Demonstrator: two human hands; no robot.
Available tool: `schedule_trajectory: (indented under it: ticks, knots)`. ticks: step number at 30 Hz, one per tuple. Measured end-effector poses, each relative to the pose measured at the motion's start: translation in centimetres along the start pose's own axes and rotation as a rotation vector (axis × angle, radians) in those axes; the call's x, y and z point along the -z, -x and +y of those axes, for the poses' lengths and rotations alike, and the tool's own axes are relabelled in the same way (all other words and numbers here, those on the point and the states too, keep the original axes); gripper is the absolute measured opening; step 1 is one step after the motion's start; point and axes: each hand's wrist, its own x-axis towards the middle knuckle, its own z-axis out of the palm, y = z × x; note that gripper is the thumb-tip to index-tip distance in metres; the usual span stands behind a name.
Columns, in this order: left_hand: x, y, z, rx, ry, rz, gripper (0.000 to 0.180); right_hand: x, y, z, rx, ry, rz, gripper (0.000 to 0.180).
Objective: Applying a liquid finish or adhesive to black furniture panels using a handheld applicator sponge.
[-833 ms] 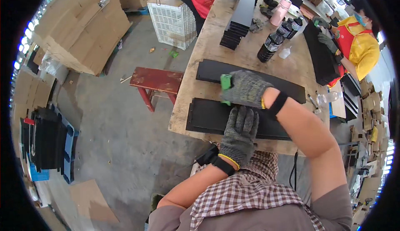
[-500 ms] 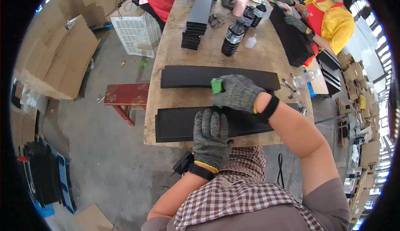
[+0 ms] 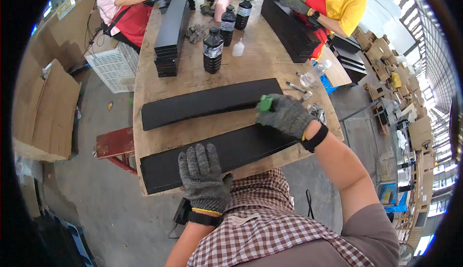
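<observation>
A long flat black board (image 3: 226,152) lies along the table's near edge. My left hand (image 3: 205,180), in a grey knit glove, rests flat on its left part with the fingers stretched out. Over the board's right end, my gloved right hand (image 3: 289,117) is closed around a small green hand tool (image 3: 265,104). Fingers cover most of the tool, so its working end is hidden. Just beyond lies a second black board (image 3: 207,102), slightly bowed, its right end close to my right hand.
Dark-filled bottles (image 3: 212,57), a pink flask (image 3: 222,2) and a small white squeeze bottle (image 3: 238,48) stand farther back. Stacks of black boards lie left (image 3: 169,40) and right (image 3: 289,31), with a co-worker at each. A clear bottle (image 3: 316,72) lies at right; a red bench (image 3: 115,143) stands left.
My right hand has moved right along the near board with the green tool. My left hand stays flat on the board. The whole view has turned, bringing more of both co-workers into sight.
</observation>
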Motion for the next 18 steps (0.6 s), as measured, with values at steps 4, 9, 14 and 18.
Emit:
schedule_trajectory:
  ticks: [4, 9, 14, 18]
  knots:
    - [0.1, -0.3, 0.5, -0.017, -0.001, 0.006, 0.118, 4.8, 1.0, 7.2, -0.248, 0.479, 0.134, 0.04]
    - [-0.4, 0.1, 0.1, -0.025, -0.048, 0.003, 0.121, 5.8, 2.1, 6.4, -0.203, 0.328, 0.165, 0.039]
    - [-0.1, -0.2, 0.4, -0.004, -0.049, -0.016, 0.12, 6.7, 2.4, 7.3, -0.42, 0.601, 0.194, 0.037]
    - [-0.3, 0.1, 0.4, -0.023, -0.043, 0.017, 0.119, 7.7, 3.6, 11.7, -0.402, 0.034, 0.271, 0.041]
